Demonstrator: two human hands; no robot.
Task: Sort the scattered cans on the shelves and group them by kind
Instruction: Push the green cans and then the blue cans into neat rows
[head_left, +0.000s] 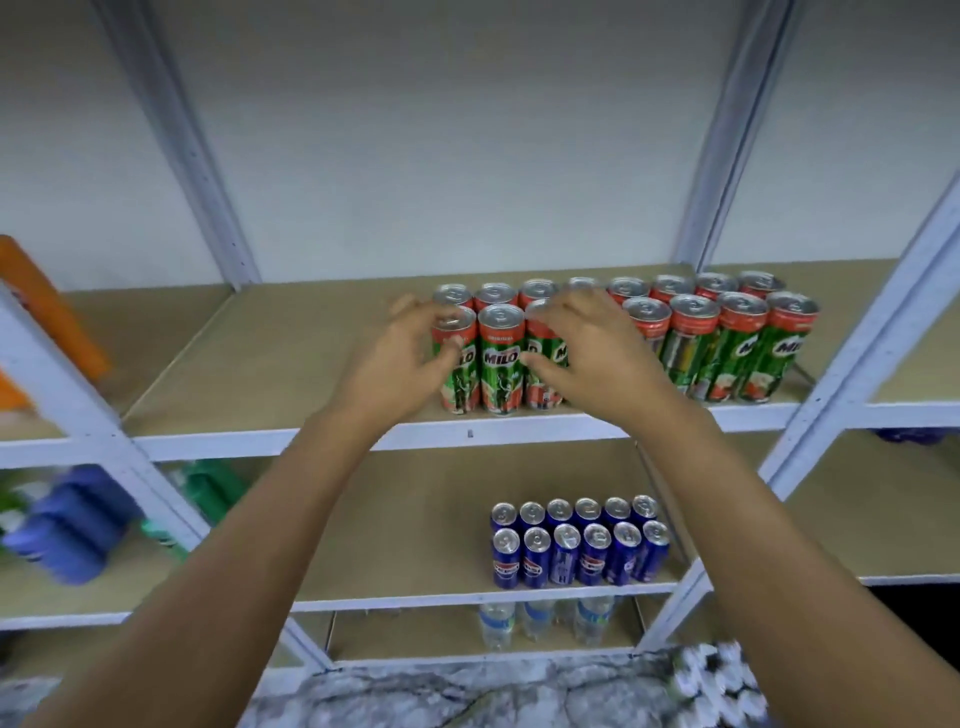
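left hand (402, 358) | fingers curled round milo can (457, 364) | right hand (592, 353) | fingers on neighbouring can (543, 358)

Shelf board (291, 358) left of Milo cans (501, 358) bare; uprights (852, 343) flank bay.

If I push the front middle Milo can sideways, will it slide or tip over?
The Milo can is tall and slim on a small base, so a push near the top would probably tip it; low down it should slide on the flat shelf board. Neighbouring cans stand close on both sides, likely bracing it. If it falls, its round body would probably roll.
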